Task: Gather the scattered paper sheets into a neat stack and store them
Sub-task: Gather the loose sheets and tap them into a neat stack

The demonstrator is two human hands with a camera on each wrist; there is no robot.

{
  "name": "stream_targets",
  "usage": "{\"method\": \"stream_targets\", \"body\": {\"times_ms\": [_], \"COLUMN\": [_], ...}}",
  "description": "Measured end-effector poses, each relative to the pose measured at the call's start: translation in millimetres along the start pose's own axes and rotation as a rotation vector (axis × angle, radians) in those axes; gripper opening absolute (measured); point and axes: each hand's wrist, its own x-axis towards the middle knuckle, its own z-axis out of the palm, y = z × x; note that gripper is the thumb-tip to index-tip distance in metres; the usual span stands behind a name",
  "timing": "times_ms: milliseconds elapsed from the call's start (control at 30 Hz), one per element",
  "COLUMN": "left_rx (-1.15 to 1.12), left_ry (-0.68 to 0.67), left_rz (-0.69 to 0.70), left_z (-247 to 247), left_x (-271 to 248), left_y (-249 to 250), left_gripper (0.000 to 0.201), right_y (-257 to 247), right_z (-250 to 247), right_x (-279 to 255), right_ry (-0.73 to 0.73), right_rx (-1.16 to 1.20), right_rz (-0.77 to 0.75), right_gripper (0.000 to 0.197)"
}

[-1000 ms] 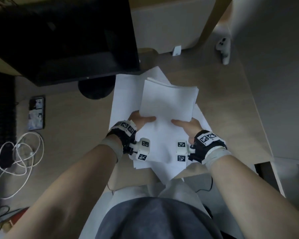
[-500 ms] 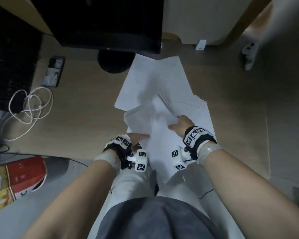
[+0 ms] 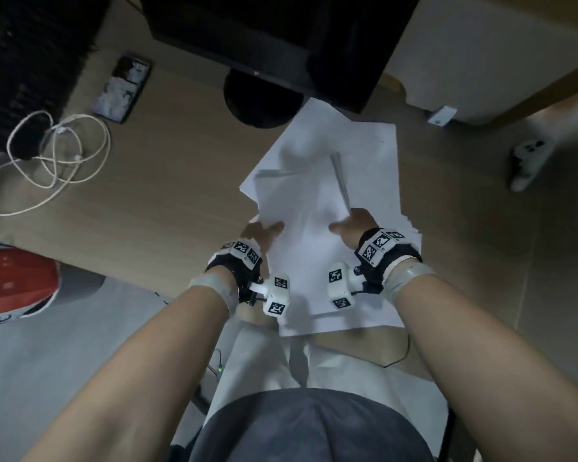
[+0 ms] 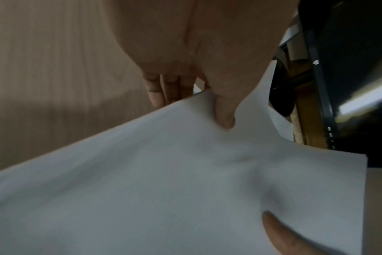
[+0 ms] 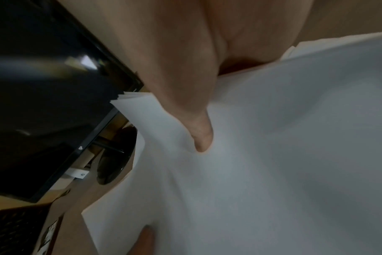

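Both hands grip a sheaf of paper sheets (image 3: 301, 208) above the wooden desk (image 3: 167, 208): the left hand (image 3: 259, 233) at its left edge, the right hand (image 3: 354, 225) at its right (thumbs on top). More sheets (image 3: 364, 145) lie beneath.

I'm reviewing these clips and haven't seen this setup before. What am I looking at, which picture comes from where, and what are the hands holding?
No machine here: a person works with bare hands, wearing wrist straps with cameras and black-and-white markers. The big picture comes from a head camera looking down; the other two look along each wrist at the fingers.

The left hand and right hand both grip a bundle of white paper sheets, thumbs on top, each on its own side. More loose sheets lie beneath on the wooden desk.

Also on the desk: a monitor on a round base, a phone, a coiled white cable and a white controller.
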Motion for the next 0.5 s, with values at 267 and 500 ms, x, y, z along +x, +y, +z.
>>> {"method": "stream_targets", "body": {"times_ms": [267,500], "left_rx": [-0.201,-0.418], "left_ry": [-0.05,0.01], "left_rz": [-0.171,-0.289], "left_z": [44.4,85.4], "left_x": [-7.8,-30.5], "left_y": [1.5,-2.5], "left_gripper": [0.073,0.043], "right_y": [18.9,49.3], "right_z": [-34.8,-58.6], "right_x": [24.6,45.7], "right_ry": [-0.024,0.005], "right_rx": [-0.158,-0.221], "right_rz": [-0.093,0.031], "right_gripper": [0.053,0.118]}}
